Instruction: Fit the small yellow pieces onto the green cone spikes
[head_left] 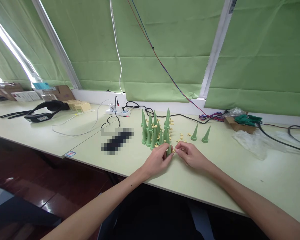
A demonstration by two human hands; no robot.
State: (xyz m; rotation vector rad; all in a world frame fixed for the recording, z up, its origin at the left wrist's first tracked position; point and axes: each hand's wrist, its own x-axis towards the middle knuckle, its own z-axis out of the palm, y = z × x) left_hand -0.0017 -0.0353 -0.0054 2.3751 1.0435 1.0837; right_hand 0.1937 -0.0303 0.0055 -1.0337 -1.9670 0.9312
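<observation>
My left hand is closed around a green plastic cone just in front of a cluster of similar cones. Between the thumb and fingers of my right hand is a small yellow plastic piece, its end close to the cone's side. Whether the two touch, I cannot tell. Several cones in the cluster have yellow pieces sticking out of their sides. Two single cones, one at the back and another farther right, stand upright beyond my right hand. Loose yellow pieces lie between them and the cluster.
A white power strip with black cables sits behind the cluster. On the left are a black headset and yellowish boxes. At right, a cardboard box holds green material, with clear plastic bags before it.
</observation>
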